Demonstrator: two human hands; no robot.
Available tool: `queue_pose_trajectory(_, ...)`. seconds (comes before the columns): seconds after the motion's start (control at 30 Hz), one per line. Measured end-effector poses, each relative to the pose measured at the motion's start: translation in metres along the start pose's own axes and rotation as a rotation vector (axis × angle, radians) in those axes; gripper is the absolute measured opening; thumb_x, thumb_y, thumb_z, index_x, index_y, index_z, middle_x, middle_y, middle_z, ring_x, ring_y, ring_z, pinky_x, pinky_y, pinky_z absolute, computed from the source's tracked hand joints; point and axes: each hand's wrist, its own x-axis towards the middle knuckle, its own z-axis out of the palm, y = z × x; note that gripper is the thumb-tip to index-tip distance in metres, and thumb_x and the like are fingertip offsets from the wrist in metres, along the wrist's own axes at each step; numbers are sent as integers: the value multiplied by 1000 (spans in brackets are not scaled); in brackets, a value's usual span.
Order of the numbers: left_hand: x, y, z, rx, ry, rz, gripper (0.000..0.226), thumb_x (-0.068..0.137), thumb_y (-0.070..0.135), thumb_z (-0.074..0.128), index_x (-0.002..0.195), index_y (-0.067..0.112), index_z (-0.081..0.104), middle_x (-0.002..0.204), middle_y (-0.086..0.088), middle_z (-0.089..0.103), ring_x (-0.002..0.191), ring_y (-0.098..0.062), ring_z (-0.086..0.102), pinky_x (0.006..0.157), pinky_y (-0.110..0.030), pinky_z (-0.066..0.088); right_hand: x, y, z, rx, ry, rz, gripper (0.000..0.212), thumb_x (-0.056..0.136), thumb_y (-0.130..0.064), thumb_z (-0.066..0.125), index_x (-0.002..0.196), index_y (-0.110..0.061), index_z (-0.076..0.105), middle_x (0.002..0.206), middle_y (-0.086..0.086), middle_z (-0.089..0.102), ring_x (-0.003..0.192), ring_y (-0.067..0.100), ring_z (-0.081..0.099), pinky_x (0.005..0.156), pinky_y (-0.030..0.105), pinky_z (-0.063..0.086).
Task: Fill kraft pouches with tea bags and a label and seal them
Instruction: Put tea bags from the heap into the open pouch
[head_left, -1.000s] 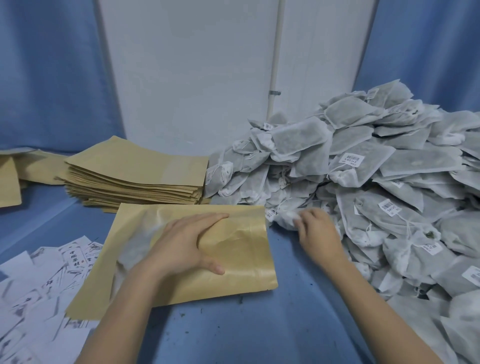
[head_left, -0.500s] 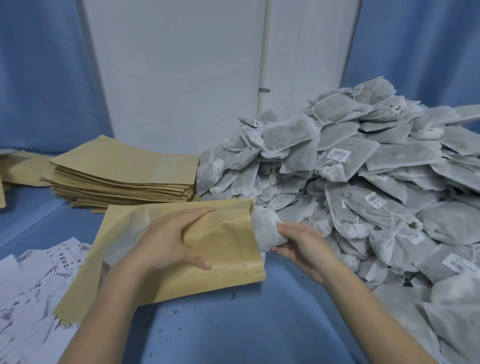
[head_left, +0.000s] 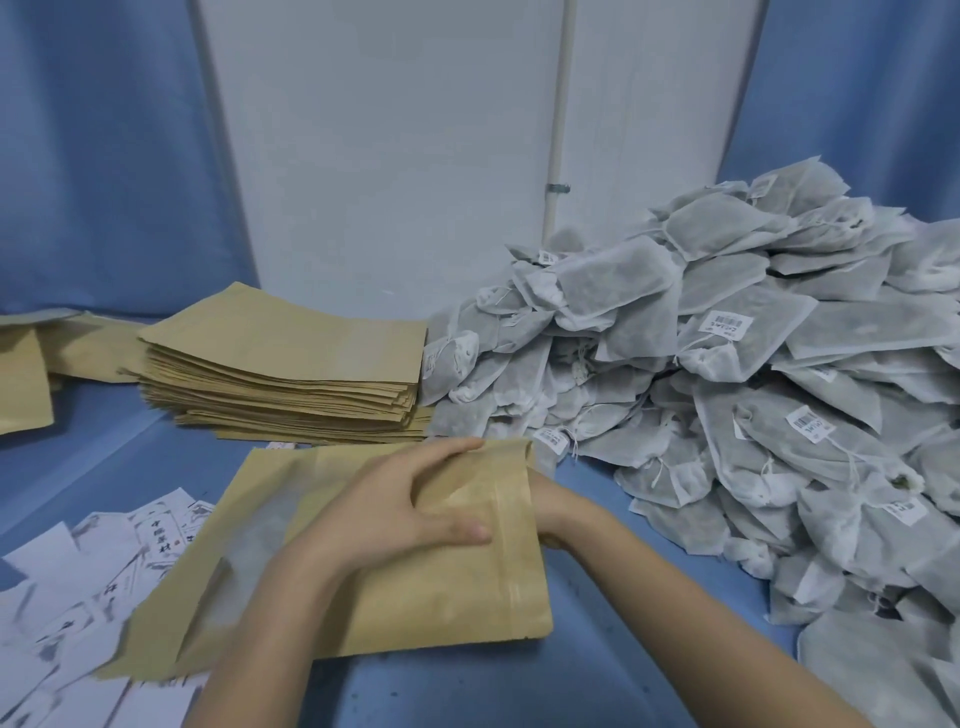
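A kraft pouch (head_left: 415, 613) lies flat on the blue table, its mouth facing right. My left hand (head_left: 395, 509) rests on top and grips the upper layer near the mouth, holding it open. My right hand (head_left: 545, 499) is pushed into the mouth, so only the wrist and the heel of the hand show. Its fingers and anything they hold are hidden inside the pouch. A pale shape shows through the pouch's window at the left. A big heap of grey-white tea bags (head_left: 753, 364) lies just to the right.
A tall stack of empty kraft pouches (head_left: 291, 353) sits behind the pouch. More pouches (head_left: 21, 384) lie at the far left. Printed white labels (head_left: 78, 597) are scattered at the front left. A white wall panel (head_left: 389, 156) stands behind the table.
My right hand picked a tea bag from the heap, carried it to the pouch mouth and has now gone inside with it. My left hand kept hold of the pouch.
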Motion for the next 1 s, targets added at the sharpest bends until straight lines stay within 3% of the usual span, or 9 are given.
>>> queue_pose_trajectory(0.1,-1,-7,-2,111,-24,-49,105,32,73,80,129,51,45,131,35,42,122,14,37,105,-13,27,-6,2,-4,104,-68,-57,22,91,-4,54,111,-10,59,99,1,61,90,3,60,76,15,48)
queue_pose_trajectory(0.17,-2,-13,-5,119,-9,-87,106,31,73,76,130,48,48,132,33,45,124,10,40,109,-21,30,-8,8,-10,104,-12,-132,20,88,-4,57,99,-20,63,93,-6,66,81,-8,61,71,10,49)
queue_pose_trajectory(0.3,-3,-18,-8,133,117,-116,96,32,76,72,123,48,56,124,31,56,119,6,49,105,-30,39,-4,30,-31,298,487,-124,32,84,3,49,75,-17,73,68,1,69,63,11,62,66,28,50)
queue_pose_trajectory(0.37,-3,-18,-10,102,168,-123,95,32,76,73,122,47,58,124,31,57,119,6,49,105,-32,39,9,50,-39,46,738,31,22,86,-12,51,91,-20,70,77,4,67,73,19,61,72,33,49)
queue_pose_trajectory(0.43,-3,-17,-12,108,199,-129,94,32,77,72,121,48,59,123,31,57,118,6,49,104,-31,40,21,67,-37,-280,661,204,38,84,-40,55,120,-25,57,101,6,65,97,24,58,79,31,45)
queue_pose_trajectory(0.53,-4,-14,-12,136,233,-148,93,31,78,74,118,51,58,122,29,59,116,4,50,99,-27,42,38,74,-28,-396,542,283,68,76,-62,57,133,-28,42,119,9,58,113,29,52,83,35,44)
queue_pose_trajectory(0.8,-5,-12,-11,196,274,-173,96,32,76,70,123,48,57,127,23,57,121,-3,49,100,-29,40,-23,91,-60,-16,622,8,44,75,-14,69,112,-34,60,104,-8,64,93,6,58,79,21,41)
queue_pose_trajectory(0.93,-5,-11,-10,207,250,-181,94,34,73,73,123,48,57,126,25,57,119,-1,49,94,-25,39,-72,90,-80,307,393,-91,39,70,6,69,99,-17,59,85,-1,63,59,-1,55,54,8,40)
queue_pose_trajectory(1.0,-6,-12,-11,193,232,-186,89,38,68,79,122,48,57,122,28,58,115,2,49,89,-22,38,-77,83,-80,272,295,-132,37,65,3,72,96,-15,65,82,-4,64,65,-1,57,60,8,42)
